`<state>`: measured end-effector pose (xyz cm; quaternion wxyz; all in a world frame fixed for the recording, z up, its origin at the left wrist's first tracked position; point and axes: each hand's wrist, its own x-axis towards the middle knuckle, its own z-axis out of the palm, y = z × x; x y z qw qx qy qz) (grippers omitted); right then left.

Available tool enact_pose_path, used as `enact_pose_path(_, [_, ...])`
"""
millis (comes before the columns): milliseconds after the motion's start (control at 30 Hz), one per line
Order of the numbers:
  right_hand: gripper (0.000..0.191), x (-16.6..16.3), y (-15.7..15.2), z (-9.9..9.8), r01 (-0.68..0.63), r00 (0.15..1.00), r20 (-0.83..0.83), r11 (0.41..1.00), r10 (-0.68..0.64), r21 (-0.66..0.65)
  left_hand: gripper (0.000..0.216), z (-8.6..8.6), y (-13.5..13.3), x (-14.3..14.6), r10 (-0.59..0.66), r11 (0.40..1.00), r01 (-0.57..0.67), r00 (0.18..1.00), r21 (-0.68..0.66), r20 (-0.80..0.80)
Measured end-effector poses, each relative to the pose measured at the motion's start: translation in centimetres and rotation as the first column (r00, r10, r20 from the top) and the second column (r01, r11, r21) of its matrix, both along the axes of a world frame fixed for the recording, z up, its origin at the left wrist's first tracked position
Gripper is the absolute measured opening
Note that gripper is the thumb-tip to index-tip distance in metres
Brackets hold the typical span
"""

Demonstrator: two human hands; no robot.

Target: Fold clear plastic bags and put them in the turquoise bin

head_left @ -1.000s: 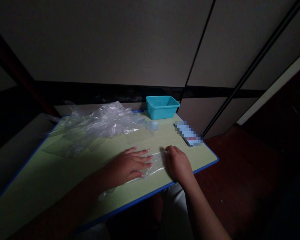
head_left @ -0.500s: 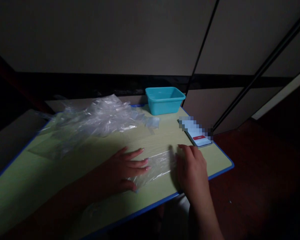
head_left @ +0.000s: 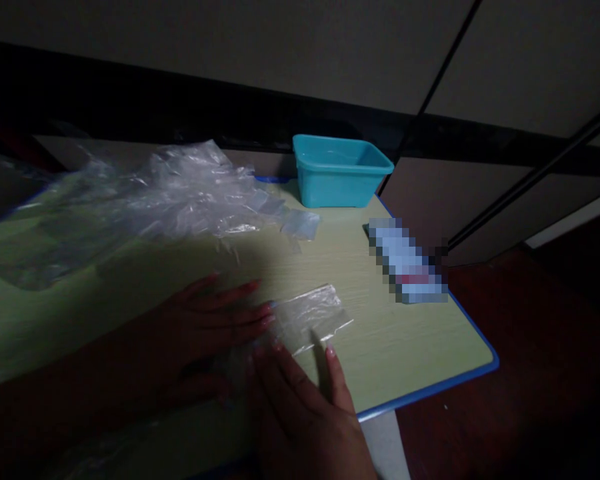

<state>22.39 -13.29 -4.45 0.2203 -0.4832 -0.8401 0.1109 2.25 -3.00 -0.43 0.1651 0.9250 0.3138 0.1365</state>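
A clear plastic bag [head_left: 314, 313] lies flat on the table, its right end showing beyond my fingers. My left hand [head_left: 215, 327] rests over the bag's left part with fingers stretched and spread. In front of it, my right hand [head_left: 305, 407] lies palm down with fingers extended, the fingertips at the bag's near edge. Both hands hide the left portion of the bag. A large heap of clear plastic bags [head_left: 180, 193] spreads over the far left of the table, with a small flat piece of plastic [head_left: 301, 225] at its right end.
A turquoise plastic basin [head_left: 337, 183] stands at the table's far edge. A phone [head_left: 405, 260], partly pixelated, lies near the right edge. The pale table [head_left: 420, 347] has a blue rim. Behind it rise dark cabinet panels [head_left: 230, 53]; reddish floor shows at right.
My right hand has moved left, from the bag's right end to beside my left hand, and its fingers have straightened. The bag looks shorter at its right. The camera view has shifted.
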Motion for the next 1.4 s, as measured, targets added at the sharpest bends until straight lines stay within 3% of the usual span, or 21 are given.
enact_pose_path(200, [0.081,2.9,0.5,1.4,0.148,0.982,-0.122,0.988,-0.142,0.048,0.076,0.8,0.7,-0.6,-0.134,0.984,0.150,0.979,0.098,-0.153])
enact_pose_path(300, [0.073,5.1,1.0,2.7,0.205,0.977,-0.074,0.977,-0.200,0.062,0.078,0.8,0.9,-0.6,-0.147,0.964,0.182,0.973,0.196,-0.180])
enact_pose_path(467, [0.054,7.8,1.3,4.1,0.224,0.961,0.143,0.969,-0.238,0.105,0.078,0.8,1.0,-0.3,-0.157,0.911,0.234,0.958,0.338,-0.240])
enact_pose_path(633, [0.047,5.1,0.6,3.6,0.308,0.931,0.134,0.927,-0.341,0.214,0.081,0.8,0.7,-0.2,-0.167,0.895,0.248,0.957,0.371,-0.237])
enact_pose_path(767, [0.036,1.1,0.1,1.8,0.023,0.993,0.108,0.962,-0.055,0.271,0.077,0.2,0.4,-0.1,-0.100,0.939,0.157,0.976,0.305,-0.194])
enact_pose_path(833, [0.036,0.1,0.0,1.1,0.003,0.996,0.083,0.961,-0.027,0.277,0.077,-0.1,0.2,-0.1,-0.073,0.953,0.122,0.980,0.277,-0.183])
enact_pose_path(1100, [0.042,1.1,0.0,1.2,0.079,0.993,0.063,0.972,-0.096,0.222,0.075,0.2,-0.1,0.0,-0.053,0.947,0.105,0.983,0.303,-0.174])
enact_pose_path(1400, [0.046,2.5,0.2,2.5,0.247,0.965,0.039,0.944,-0.261,0.219,0.086,0.6,0.6,-0.2,-0.135,0.883,0.244,0.950,0.401,-0.281])
